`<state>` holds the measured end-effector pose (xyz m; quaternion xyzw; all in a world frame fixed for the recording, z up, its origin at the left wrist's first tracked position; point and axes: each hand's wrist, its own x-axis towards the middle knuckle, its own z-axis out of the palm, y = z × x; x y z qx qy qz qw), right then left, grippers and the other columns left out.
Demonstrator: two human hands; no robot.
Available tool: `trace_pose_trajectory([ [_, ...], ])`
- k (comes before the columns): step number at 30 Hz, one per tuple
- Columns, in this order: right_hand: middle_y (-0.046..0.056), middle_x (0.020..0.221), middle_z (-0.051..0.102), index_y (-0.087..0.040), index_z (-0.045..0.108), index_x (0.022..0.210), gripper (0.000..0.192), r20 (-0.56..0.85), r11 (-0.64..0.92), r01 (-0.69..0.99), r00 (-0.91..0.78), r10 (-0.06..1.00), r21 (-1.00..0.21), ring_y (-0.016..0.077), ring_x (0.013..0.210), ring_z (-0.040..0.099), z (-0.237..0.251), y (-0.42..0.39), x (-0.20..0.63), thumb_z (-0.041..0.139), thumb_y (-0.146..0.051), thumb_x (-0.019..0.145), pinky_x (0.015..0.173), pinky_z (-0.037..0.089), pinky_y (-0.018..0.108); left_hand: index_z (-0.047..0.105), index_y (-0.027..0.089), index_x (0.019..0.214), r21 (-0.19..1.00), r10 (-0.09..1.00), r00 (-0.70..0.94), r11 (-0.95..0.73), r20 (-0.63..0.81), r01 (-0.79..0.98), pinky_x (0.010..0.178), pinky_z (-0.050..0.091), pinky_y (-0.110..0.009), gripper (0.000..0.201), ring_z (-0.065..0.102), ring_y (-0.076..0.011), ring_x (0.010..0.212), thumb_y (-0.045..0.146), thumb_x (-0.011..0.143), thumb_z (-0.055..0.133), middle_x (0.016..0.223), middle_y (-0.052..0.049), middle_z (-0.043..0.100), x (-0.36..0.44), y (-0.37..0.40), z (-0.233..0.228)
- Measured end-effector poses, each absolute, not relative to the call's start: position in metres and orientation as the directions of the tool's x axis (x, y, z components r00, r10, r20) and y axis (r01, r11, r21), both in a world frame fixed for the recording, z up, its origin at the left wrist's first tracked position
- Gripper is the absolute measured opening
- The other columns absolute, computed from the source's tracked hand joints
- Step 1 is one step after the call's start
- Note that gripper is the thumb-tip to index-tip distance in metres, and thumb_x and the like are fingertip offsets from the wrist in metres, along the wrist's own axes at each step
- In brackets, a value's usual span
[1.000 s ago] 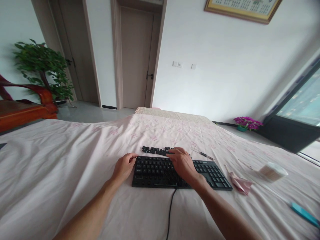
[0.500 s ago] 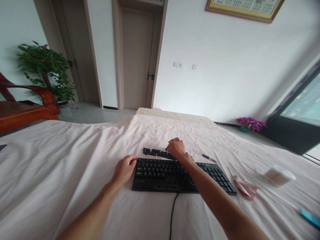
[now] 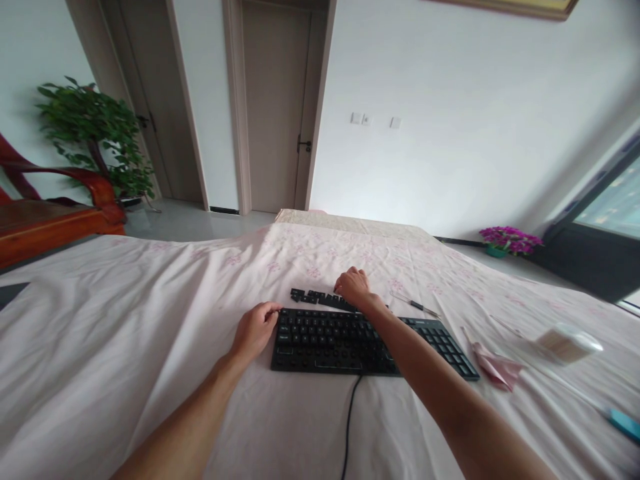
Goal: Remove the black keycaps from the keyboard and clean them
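Head view: a bed under a pink sheet (image 3: 150, 320), with a black keyboard (image 3: 350, 337) laid flat on it in front of the person.
Keycaps: a loose row (image 3: 315, 298) lies on the sheet just beyond the keyboard's far edge.
Right hand: the right hand (image 3: 354, 289) is set down on the right end of the row; whether a cap is pinched cannot be told, the fingers being curled away from view.
Left hand: the left hand (image 3: 255, 328) is loosely curled against the keyboard's left end, touching it, nothing clamped.
Handling: the caps are judged light, hard and small, easily scattered or lost in folds; best pinched by two opposite sides. The keyboard is judged stiff and light, and apt to rock on the soft bedding.
Cable: a cable (image 3: 350, 420) is run from the near edge toward the person.
Nearby: screwdriver (image 3: 415, 306), folded pink paper (image 3: 493, 367), a blurred tub (image 3: 567, 342), all well clear to the right.
Obstruction: the right forearm is laid across the keyboard's middle.
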<state>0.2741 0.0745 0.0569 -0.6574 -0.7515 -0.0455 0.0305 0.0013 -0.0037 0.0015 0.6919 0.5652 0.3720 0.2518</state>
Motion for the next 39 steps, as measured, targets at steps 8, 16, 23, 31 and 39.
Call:
trace_pose_trajectory([
  [8, 0.000, 0.103, 0.069, -0.029, 0.073, 0.097, 0.020, 0.275, 0.256, 0.962, -0.222, 0.936, -0.095, 0.0208, 0.108, 0.047, 0.072, 0.020, 0.273, 0.057, -0.032, 0.085, 0.088, 0.029, 0.030, 0.068, 0.024, 0.102, 0.763, 0.971, 0.096, -0.232, 0.218, 0.603, 0.082, 0.046, -0.024, 0.028, 0.064, -0.0164, 0.094, 0.027, 0.084, 0.047, 0.103, -0.001, 0.071, 0.001, -0.003, 0.000],
  [16, 0.001, 0.095, 0.069, -0.029, 0.073, 0.092, 0.013, 0.409, 0.443, 0.888, -0.361, 0.838, -0.124, 0.0207, 0.097, 0.051, 0.059, -0.067, 0.276, 0.063, -0.030, 0.084, 0.084, 0.035, 0.034, 0.067, 0.023, 0.102, 0.762, 0.971, 0.091, -0.231, 0.221, 0.605, 0.081, 0.047, -0.024, 0.028, 0.064, -0.0170, 0.094, 0.028, 0.083, 0.046, 0.104, -0.001, 0.071, 0.001, -0.003, -0.002],
  [23, 0.001, 0.095, 0.068, -0.029, 0.071, 0.092, 0.011, 0.426, 0.471, 0.882, -0.418, 0.802, -0.022, 0.0206, 0.101, 0.050, 0.049, -0.085, 0.269, 0.063, -0.028, 0.085, 0.084, 0.033, 0.035, 0.067, 0.024, 0.104, 0.747, 0.970, 0.093, -0.233, 0.225, 0.622, 0.080, 0.047, -0.023, 0.030, 0.064, -0.0166, 0.095, 0.027, 0.083, 0.046, 0.105, -0.001, 0.071, 0.001, -0.004, -0.002],
  [31, 0.002, 0.094, 0.067, -0.024, 0.067, 0.091, 0.009, 0.398, 0.493, 0.867, -0.476, 0.784, 0.067, 0.0201, 0.105, 0.048, 0.046, -0.087, 0.264, 0.058, -0.026, 0.089, 0.088, 0.032, 0.034, 0.067, 0.024, 0.105, 0.740, 0.970, 0.087, -0.231, 0.229, 0.631, 0.082, 0.047, -0.023, 0.031, 0.064, -0.0165, 0.097, 0.027, 0.083, 0.046, 0.106, -0.001, 0.071, 0.001, -0.004, -0.002],
  [39, 0.003, 0.092, 0.065, -0.021, 0.065, 0.089, 0.010, 0.382, 0.500, 0.857, -0.508, 0.772, 0.128, 0.0195, 0.099, 0.050, 0.046, -0.087, 0.263, 0.055, -0.023, 0.090, 0.083, 0.035, 0.034, 0.068, 0.023, 0.103, 0.739, 0.969, 0.083, -0.230, 0.231, 0.633, 0.082, 0.047, -0.023, 0.030, 0.064, -0.0166, 0.097, 0.027, 0.083, 0.046, 0.105, -0.001, 0.071, 0.002, -0.005, 0.000],
])
